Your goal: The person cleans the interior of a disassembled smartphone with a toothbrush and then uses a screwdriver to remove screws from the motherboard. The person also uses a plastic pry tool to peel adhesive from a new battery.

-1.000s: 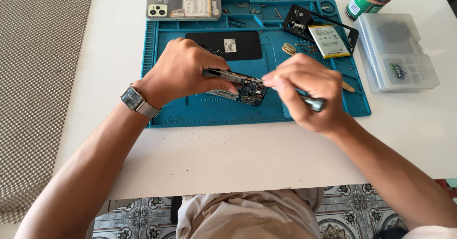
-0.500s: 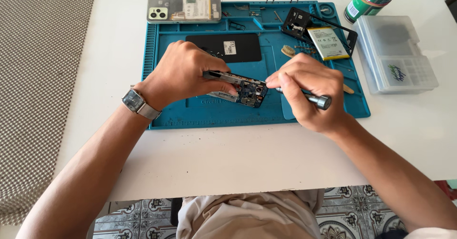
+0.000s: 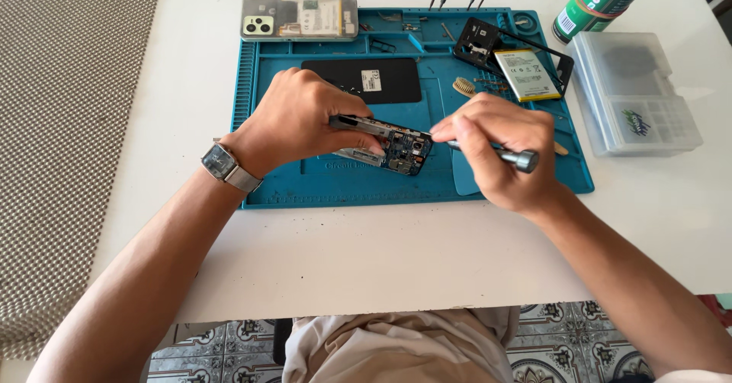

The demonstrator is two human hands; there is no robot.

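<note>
white table (image 3: 381, 261), blue mat (image 3: 534, 189) on it. our left hand (image 3: 293, 120) pinches the opened phone (image 3: 389, 147) over the mat; right hand (image 3: 499, 150) grips a screwdriver (image 3: 515, 157), tip at the phone.

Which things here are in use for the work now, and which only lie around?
In use: left hand, circuit board, right hand, screwdriver, blue mat.
Lying about: phone back, black panel, battery, plastic box, green can.

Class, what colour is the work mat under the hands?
Teal blue work mat, seen in the head view.
</note>
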